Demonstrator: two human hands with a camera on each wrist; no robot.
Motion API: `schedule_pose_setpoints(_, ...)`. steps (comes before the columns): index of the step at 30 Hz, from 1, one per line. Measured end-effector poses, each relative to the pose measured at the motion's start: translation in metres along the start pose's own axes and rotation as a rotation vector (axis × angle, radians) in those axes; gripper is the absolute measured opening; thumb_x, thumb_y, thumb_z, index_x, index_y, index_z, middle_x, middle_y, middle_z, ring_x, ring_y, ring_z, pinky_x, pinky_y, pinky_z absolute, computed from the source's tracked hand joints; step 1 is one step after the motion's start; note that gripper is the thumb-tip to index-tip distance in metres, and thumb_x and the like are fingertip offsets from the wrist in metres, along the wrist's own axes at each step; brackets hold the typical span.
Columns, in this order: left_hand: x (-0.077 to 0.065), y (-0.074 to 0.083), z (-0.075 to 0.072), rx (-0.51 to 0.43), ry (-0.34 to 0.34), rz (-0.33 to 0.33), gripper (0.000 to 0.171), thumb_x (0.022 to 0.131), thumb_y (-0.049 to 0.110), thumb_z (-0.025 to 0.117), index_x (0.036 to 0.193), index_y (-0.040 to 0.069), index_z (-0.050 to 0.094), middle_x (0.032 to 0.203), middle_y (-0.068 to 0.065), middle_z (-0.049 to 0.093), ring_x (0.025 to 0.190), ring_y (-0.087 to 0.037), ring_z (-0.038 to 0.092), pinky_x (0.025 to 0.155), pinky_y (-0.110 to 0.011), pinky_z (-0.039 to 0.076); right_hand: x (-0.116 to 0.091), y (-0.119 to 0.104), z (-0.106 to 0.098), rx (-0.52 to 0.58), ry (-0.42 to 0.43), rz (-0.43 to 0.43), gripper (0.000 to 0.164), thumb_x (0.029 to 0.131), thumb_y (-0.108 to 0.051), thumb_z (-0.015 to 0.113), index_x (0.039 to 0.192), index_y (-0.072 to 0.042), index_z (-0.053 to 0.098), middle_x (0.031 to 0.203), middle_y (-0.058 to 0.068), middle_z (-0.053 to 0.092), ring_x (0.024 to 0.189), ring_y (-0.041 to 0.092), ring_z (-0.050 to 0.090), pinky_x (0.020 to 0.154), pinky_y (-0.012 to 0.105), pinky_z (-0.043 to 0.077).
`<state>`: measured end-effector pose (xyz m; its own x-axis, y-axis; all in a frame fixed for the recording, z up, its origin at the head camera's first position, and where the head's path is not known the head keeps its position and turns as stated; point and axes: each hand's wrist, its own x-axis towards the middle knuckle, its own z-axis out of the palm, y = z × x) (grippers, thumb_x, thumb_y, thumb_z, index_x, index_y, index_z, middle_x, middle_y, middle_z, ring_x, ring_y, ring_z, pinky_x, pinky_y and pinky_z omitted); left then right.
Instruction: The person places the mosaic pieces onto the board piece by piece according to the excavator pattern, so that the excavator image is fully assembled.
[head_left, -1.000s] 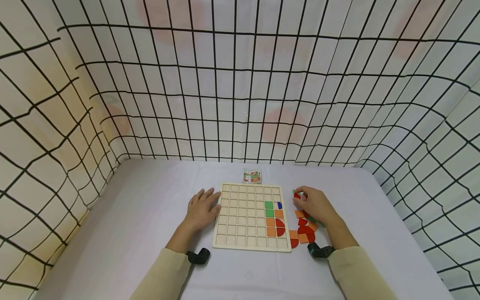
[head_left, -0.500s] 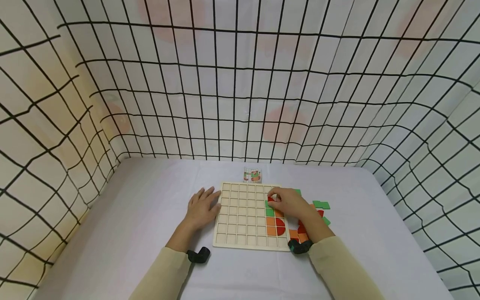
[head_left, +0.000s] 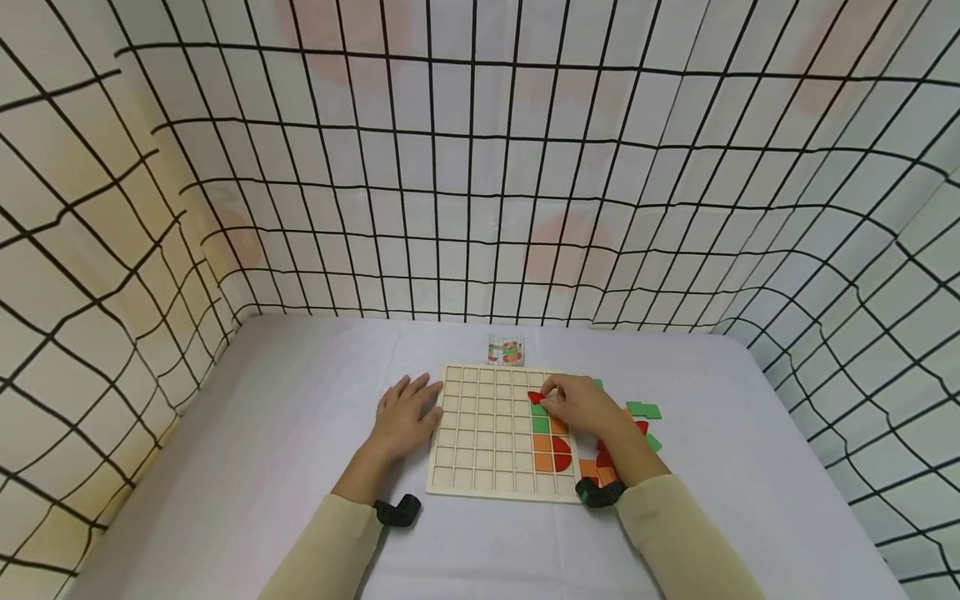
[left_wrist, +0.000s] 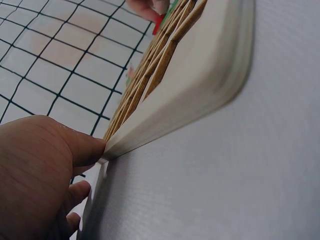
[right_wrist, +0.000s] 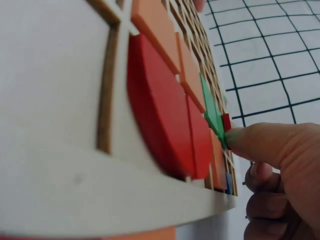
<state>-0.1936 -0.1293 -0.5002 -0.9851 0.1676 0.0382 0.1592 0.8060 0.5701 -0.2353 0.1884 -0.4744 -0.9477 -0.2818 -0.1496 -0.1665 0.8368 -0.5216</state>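
A wooden grid board [head_left: 480,450] lies on the white table. My right hand [head_left: 581,404] is over its right side, thumb and finger pinching a small red piece [head_left: 535,397] just beyond the green tiles [head_left: 540,423]. In the right wrist view the thumb is on that piece's edge, beside a green tile [right_wrist: 212,107]. Orange tiles [head_left: 543,450], two red pieces forming a rounded shape [head_left: 561,454] and a blue tile [right_wrist: 229,183] sit in the grid. My left hand [head_left: 403,421] rests by the left edge, fingers spread, the thumb [left_wrist: 87,147] touching the board's side.
Loose green pieces [head_left: 642,409], plus orange and red ones, lie right of the board, partly hidden by the right forearm. A small pattern card [head_left: 506,350] lies behind the board. Black netting [head_left: 480,200] over white cloth surrounds the table's back and sides.
My right hand has moved left from the loose pieces to over the board, carrying the red piece. Since half a second ago the piece has shifted slightly left. The left hand stays put.
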Motion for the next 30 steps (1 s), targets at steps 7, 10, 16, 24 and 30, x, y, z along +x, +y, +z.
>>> schedule_pose_setpoints(7, -0.001, 0.001, 0.000, -0.005, -0.001, 0.000, 0.049, 0.101, 0.026, 0.056, 0.148, 0.013, 0.054, 0.162, -0.016, 0.040, 0.154, -0.046, 0.024, 0.123, -0.069, 0.014, 0.004, -0.002, 0.003, -0.046, 0.029, -0.022, 0.026, 0.096, -0.032, 0.070, 0.117, -0.017, 0.069, 0.070, -0.001, 0.052, 0.058, 0.014, 0.044, 0.055, 0.027, 0.035)
schedule_pose_setpoints(10, -0.001, 0.001, 0.000, -0.005, -0.001, 0.000, 0.049, 0.101, 0.026, 0.057, 0.149, 0.013, 0.054, 0.163, -0.016, 0.040, 0.155, -0.046, 0.023, 0.123, -0.068, 0.014, 0.006, -0.005, 0.003, -0.058, 0.019, -0.014, 0.031, 0.096, -0.035, 0.070, 0.123, -0.019, 0.069, 0.069, -0.001, 0.051, 0.058, 0.014, 0.044, 0.055, 0.027, 0.035)
schedule_pose_setpoints(16, -0.001, 0.001, -0.001, -0.006, -0.001, -0.002, 0.050, 0.101, 0.027, 0.057, 0.149, 0.013, 0.054, 0.163, -0.016, 0.039, 0.155, -0.046, 0.023, 0.123, -0.069, 0.014, 0.006, -0.010, 0.004, -0.068, 0.017, 0.022, 0.030, 0.096, -0.035, 0.069, 0.121, -0.018, 0.070, 0.071, 0.000, 0.054, 0.062, 0.016, 0.048, 0.056, 0.028, 0.036)
schedule_pose_setpoints(24, -0.001, 0.001, 0.000, -0.010, 0.001, -0.007, 0.050, 0.102, 0.028, 0.056, 0.150, 0.014, 0.053, 0.164, -0.015, 0.039, 0.155, -0.045, 0.022, 0.124, -0.068, 0.013, 0.008, -0.011, 0.004, -0.089, 0.052, 0.070, 0.027, 0.094, -0.039, 0.071, 0.109, -0.017, 0.070, 0.073, 0.001, 0.058, 0.066, 0.017, 0.051, 0.060, 0.029, 0.040)
schedule_pose_setpoints(30, 0.000, 0.000, 0.001, -0.006, 0.000, -0.006, 0.050, 0.102, 0.029, 0.056, 0.150, 0.015, 0.053, 0.164, -0.014, 0.038, 0.156, -0.045, 0.021, 0.124, -0.068, 0.013, 0.009, -0.010, 0.005, -0.083, 0.058, 0.105, 0.025, 0.094, -0.041, 0.071, 0.104, -0.019, 0.068, 0.073, 0.001, 0.058, 0.065, 0.018, 0.051, 0.058, 0.029, 0.040)
